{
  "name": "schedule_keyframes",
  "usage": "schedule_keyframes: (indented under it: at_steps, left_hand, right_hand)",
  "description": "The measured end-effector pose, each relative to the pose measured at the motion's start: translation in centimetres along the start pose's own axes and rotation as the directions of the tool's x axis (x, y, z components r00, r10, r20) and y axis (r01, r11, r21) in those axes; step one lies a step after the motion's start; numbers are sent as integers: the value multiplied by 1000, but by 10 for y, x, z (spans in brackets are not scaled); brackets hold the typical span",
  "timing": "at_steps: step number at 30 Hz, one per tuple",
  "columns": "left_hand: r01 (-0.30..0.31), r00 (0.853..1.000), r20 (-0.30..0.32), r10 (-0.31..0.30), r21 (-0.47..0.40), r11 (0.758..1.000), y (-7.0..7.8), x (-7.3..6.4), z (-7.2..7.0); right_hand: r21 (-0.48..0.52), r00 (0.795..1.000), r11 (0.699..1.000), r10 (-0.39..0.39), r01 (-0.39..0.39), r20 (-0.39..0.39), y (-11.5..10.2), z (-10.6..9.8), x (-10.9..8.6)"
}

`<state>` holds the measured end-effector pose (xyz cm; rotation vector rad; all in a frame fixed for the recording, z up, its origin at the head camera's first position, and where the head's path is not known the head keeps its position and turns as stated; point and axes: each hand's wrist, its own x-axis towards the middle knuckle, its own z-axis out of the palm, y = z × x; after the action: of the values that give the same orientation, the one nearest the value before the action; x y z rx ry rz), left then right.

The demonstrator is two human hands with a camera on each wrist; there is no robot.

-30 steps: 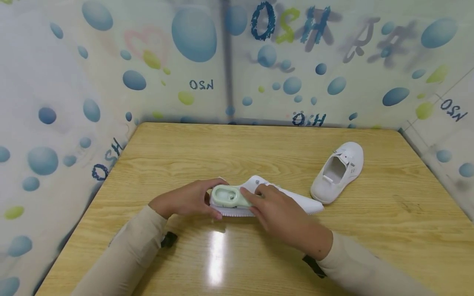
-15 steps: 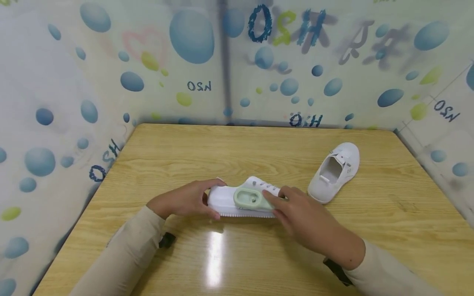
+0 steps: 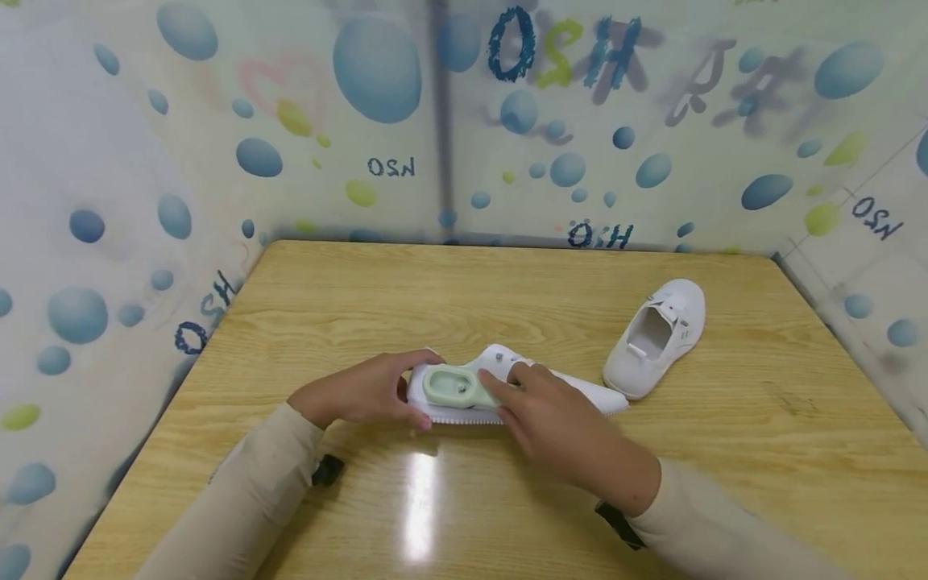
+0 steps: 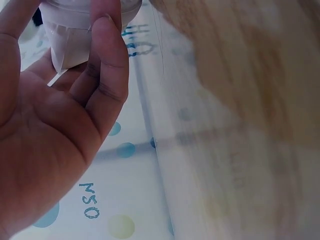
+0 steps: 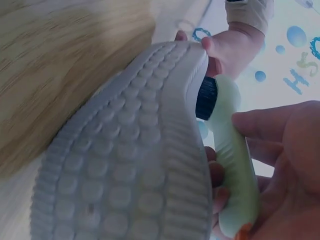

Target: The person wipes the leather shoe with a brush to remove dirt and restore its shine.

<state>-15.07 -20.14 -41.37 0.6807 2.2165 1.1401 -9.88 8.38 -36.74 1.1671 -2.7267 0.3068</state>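
Observation:
A white shoe (image 3: pixel 598 395) lies on its side on the table, its ridged sole (image 5: pixel 125 150) facing the person. My left hand (image 3: pixel 362 391) grips its heel end, thumb and fingers on either side; the left wrist view shows that hand (image 4: pixel 55 115) holding the white heel (image 4: pixel 70 42). In my right hand (image 3: pixel 561 423) is a pale green shoe brush (image 3: pixel 449 387), gripped by its handle. Dark bristles (image 5: pixel 206 97) touch or nearly touch the shoe's upper side near the heel. Part of the shoe's middle is hidden behind the right hand.
A second white shoe (image 3: pixel 652 338) stands upright on the wooden table (image 3: pixel 406 298), to the right, just beyond the first shoe's toe. A wall (image 3: pixel 304 201) with a bubble print runs along the table's back edge. Light glares off the tabletop in front.
My right hand slid the brush right along the shoe toward the toe, then back left to near the heel. My left hand and both shoes stayed in place.

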Motion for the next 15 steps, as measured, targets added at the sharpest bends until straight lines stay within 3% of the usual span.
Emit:
schedule_keyframes:
  at_steps: [7,15]
  left_hand:
    - [2,1000,-10,-2,22,1000,0,0,0]
    - [12,1000,-22,-11,41,999,1,0,0]
  right_hand:
    - [26,999,999,37,-37,18,-9,7,11]
    - [-20,998,998,56,-56,7,-4,-2,1]
